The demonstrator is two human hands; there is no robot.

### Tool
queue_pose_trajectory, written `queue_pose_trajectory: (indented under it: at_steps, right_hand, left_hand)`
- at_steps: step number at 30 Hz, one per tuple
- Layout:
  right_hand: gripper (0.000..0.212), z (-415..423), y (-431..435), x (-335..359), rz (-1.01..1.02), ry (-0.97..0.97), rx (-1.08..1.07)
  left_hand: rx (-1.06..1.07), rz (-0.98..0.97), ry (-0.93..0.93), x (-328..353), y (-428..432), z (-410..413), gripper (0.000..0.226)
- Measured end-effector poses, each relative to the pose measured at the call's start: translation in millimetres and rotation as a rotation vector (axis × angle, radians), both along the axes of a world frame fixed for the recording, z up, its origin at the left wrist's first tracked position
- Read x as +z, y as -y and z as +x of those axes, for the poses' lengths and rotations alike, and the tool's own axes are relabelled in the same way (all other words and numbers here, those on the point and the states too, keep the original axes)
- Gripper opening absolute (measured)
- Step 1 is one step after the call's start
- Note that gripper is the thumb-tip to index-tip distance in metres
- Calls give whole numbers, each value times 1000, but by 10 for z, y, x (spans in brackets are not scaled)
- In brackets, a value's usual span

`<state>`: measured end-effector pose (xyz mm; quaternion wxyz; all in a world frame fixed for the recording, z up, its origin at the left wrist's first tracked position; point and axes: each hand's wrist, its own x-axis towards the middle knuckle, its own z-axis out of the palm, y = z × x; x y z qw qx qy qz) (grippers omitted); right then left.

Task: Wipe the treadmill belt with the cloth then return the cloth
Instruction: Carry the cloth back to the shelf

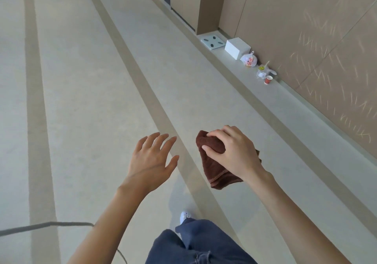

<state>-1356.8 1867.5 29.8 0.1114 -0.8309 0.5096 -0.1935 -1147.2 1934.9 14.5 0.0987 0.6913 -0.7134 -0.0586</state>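
Observation:
A dark brown cloth hangs bunched in my right hand, whose fingers and thumb curl round its top. To its left, my left hand is held out with spread, straight fingers and holds nothing. Both hands are in the air over a pale floor. No treadmill is in view.
A low ledge along the right wall carries a bathroom scale, a white box, a tied plastic bag, small clutter and a red paper cup. A grey cable crosses the floor at lower left. My leg and shoe are below.

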Motion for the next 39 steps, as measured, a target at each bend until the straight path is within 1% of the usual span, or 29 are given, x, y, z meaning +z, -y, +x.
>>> queue_pose_trajectory:
  at_steps: [7,14,21,25,29,33,39]
  right_hand:
    - [28,298,925,-45,16,10,14]
    - [28,1013,2085,-166,15,-3,-5]
    - [27,2033,3320,74,-31,52,-36]
    - [27,2465,3883,114,-56,58,-28]
    - [28,2734,4333,21,-19,35,-15]
    - [29,2919,4805,-160,28,5,-6]
    - [28,3150,5859,-309,55,-14,0]
  left_hand:
    - [-15,-2,-16,-61,1008,308,61]
    - [-27,5,-9,-222,2112,1030,44]
    - [-76,-70,29,4,3449,2030,47]
    - [-100,-95,41,103,4094,2459,44]
    - [-92,-91,21,46,4523,2776,44]
    - [-79,-35,21,-107,4970,3004,46]
    - [-72,-18,30,-196,5998,3237,46]
